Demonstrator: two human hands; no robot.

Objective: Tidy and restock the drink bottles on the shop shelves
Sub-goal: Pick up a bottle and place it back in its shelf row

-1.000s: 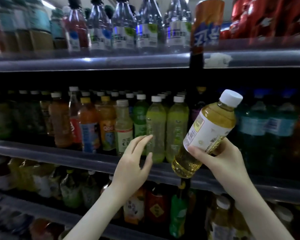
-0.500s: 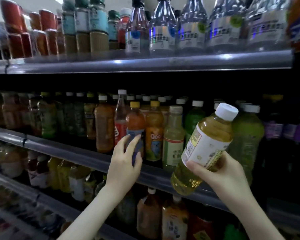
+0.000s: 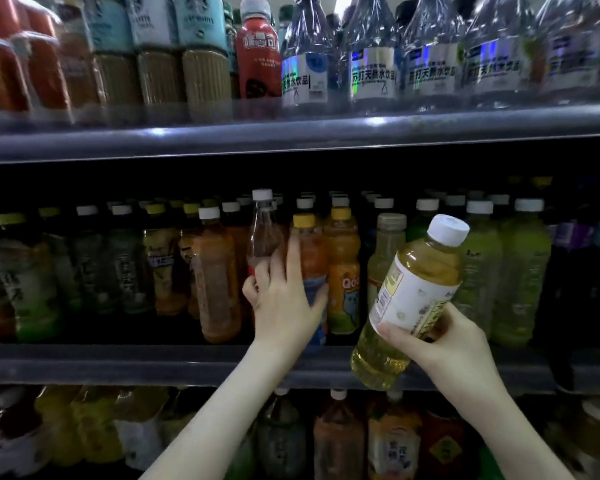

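My right hand (image 3: 445,349) grips a pale yellow drink bottle (image 3: 418,271) with a white cap and white label. It is tilted to the right in front of the middle shelf (image 3: 118,363). My left hand (image 3: 283,303) reaches into the front row of that shelf. Its thumb lies on the blue label of an orange bottle (image 3: 309,258) with a yellow cap. Its fingers curl in on that bottle's left side, against a tall clear-necked bottle (image 3: 264,237) with a white cap.
The middle shelf holds several rows of orange, green and yellow drinks, among them a cartoon-labelled orange bottle (image 3: 342,271) and green bottles (image 3: 523,271). The top shelf (image 3: 291,133) carries clear water bottles and a red bottle (image 3: 258,53). More bottles stand on the shelf below.
My left hand has risen from the shelf edge and closed round the orange bottle in the front row. The view has swung left. The yellow bottle stays tilted in my right hand.
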